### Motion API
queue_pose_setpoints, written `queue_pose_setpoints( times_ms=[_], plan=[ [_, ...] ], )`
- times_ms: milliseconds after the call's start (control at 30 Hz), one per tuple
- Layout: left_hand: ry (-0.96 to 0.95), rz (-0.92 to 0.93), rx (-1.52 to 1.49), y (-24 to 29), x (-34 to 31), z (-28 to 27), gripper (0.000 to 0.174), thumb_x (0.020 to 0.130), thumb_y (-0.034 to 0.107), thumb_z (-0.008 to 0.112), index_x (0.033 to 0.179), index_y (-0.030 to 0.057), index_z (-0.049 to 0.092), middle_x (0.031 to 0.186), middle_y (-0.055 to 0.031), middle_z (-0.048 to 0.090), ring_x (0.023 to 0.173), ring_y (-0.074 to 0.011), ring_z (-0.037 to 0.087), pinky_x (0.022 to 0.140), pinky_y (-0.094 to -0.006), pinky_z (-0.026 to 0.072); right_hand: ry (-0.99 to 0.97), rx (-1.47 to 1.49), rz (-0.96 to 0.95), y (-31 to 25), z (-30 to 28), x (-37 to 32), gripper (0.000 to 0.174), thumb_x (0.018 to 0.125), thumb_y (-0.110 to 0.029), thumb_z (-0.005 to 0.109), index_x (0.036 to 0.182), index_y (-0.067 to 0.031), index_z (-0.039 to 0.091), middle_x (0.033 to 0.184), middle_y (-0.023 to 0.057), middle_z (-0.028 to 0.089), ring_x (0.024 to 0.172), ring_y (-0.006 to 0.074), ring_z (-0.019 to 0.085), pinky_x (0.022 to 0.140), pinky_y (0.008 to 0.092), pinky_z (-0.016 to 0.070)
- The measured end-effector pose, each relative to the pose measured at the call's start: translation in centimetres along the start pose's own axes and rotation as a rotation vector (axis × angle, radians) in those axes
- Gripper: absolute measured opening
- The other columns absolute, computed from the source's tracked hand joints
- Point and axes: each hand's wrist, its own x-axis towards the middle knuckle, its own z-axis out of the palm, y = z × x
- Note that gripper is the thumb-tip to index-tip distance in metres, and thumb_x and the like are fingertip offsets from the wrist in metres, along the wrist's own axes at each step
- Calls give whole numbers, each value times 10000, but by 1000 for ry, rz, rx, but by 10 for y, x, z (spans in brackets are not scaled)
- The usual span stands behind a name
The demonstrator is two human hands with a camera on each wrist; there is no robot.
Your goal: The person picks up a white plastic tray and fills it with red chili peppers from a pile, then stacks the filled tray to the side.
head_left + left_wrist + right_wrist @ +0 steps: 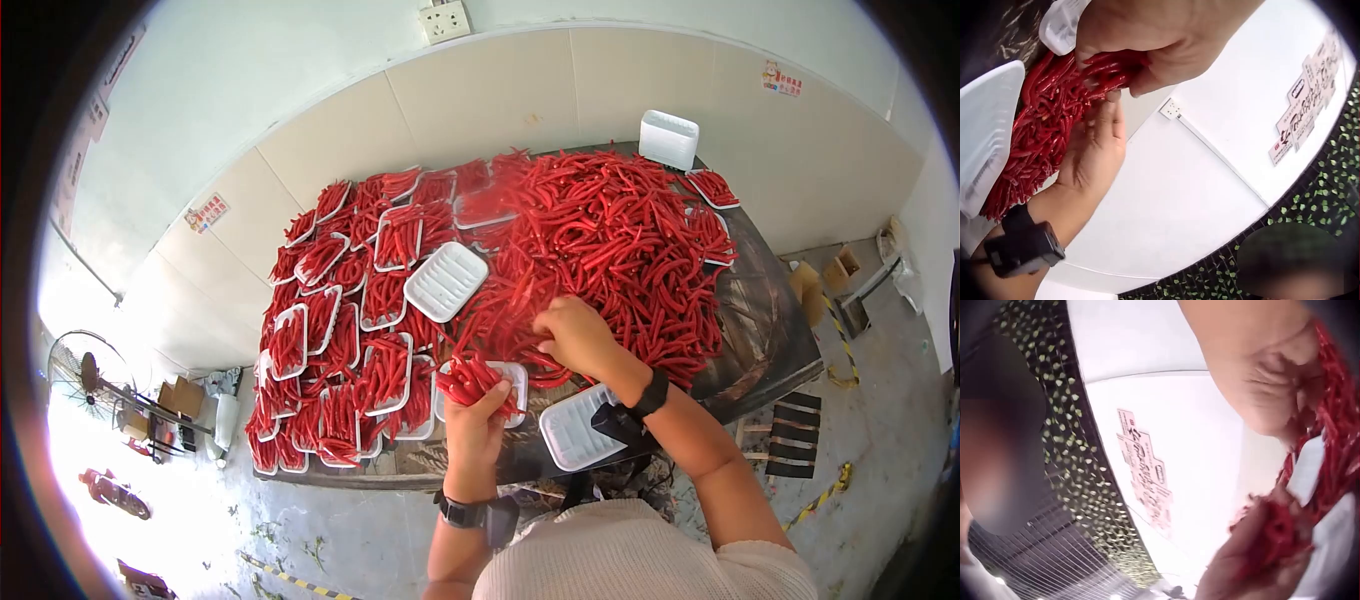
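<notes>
L. hand (476,428) fingers clenched round chilli bunch (474,380); R. hand (575,335) in pile (620,240), finger state can't tell. Chillies prob. light, bendy, slick: take mid-length.

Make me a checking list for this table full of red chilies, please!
Surface: dark table, mostly covered.
Job's things: loose chili pile; filled trays at the left; empty tray among them; tray stack at the far edge.
Clutter: nothing seen.
Hands: left hand grips a chili bunch over a near tray; right hand rests in the pile, grip hidden.
Cables: nothing seen.
Surroundings: fan, cardboard boxes on the floor, wall socket.
</notes>
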Motion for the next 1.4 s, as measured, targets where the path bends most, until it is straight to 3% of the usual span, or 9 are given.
queue_pose_setpoints(
  times_ms=[233, 333, 467, 633, 800, 833, 933, 1100, 1400],
  plan=[
    [10, 76, 7, 4, 4, -12, 267, 859, -88, 650, 1086, 17, 555, 921, -66, 629, 790, -175, 642, 678, -288, 531, -71, 79, 98, -15, -33, -2, 141, 793, -81, 701, 918, -28, 664, 905, 151, 661, 871, 358, 633, 755, 436, 495],
    [50, 168, 161, -1, 9, -9, 244, 901, 57, 692, 1109, 21, 569, 954, -102, 670, 781, -176, 654, 699, -294, 548, -199, 429, -122, -41, -64, -14, 171, 807, -54, 679, 973, -15, 675, 870, 145, 652, 839, 334, 638, 758, 407, 498],
    [-378, -102, 64, -5, 1, 6, 372, 841, 79, 766, 1151, 18, 568, 988, -67, 668, 841, -160, 657, 743, -281, 535, -108, 455, -137, -58, -62, -28, 175, 797, -72, 700, 946, -9, 634, 877, 143, 654, 840, 340, 633, 746, 404, 495],
    [-287, -196, 140, -3, -7, 20, 451, 810, 31, 779, 1195, 20, 543, 1023, -72, 661, 852, -145, 644, 748, -271, 522, 99, 283, -89, -52, -71, -52, 233, 791, -129, 732, 965, -23, 620, 838, 136, 641, 825, 350, 639, 718, 426, 488],
    [-380, 222, 691, -11, -27, 32, 479, 808, -47, 750, 1209, 12, 495, 1023, -64, 641, 903, -120, 635, 753, -275, 521, -51, 60, 291, -31, -89, -108, 251, 822, -199, 719, 973, -33, 607, 817, 142, 648, 775, 357, 646, 692, 444, 494],
    [-365, 168, 840, -13, -35, 44, 506, 759, -79, 756, 1192, 18, 515, 1030, -90, 649, 903, -191, 671, 747, -319, 535, -153, -61, 337, -26, -86, -120, 265, 831, -218, 719, 990, -37, 611, 803, 138, 653, 748, 339, 650, 678, 428, 499],
    [-636, 582, 1419, -30, -38, 52, 538, 679, -54, 719, 1185, 34, 558, 1034, -152, 627, 936, -382, 618, 805, -414, 513, -130, -71, 374, -19, -70, -141, 293, 836, -241, 706, 1021, -45, 590, 787, 152, 658, 773, 359, 655, 688, 447, 497],
    [-627, 449, 1635, -51, -35, 53, 567, 673, -14, 725, 1212, 33, 557, 1115, -176, 585, 1037, -392, 560, 892, -461, 461, -28, 69, 360, -17, -51, -150, 366, 800, -93, 710, 1102, -33, 513, 779, 178, 652, 765, 381, 655, 654, 461, 491],
    [-572, 483, 1711, -33, -34, 58, 749, 584, 143, 871, 1261, 51, 563, 1149, -155, 562, 1075, -377, 544, 914, -457, 462, -34, 124, 375, -15, -48, -151, 405, 850, -102, 638, 1225, -44, 496, 905, 198, 650, 830, 381, 649, 705, 470, 506]
  ],
)
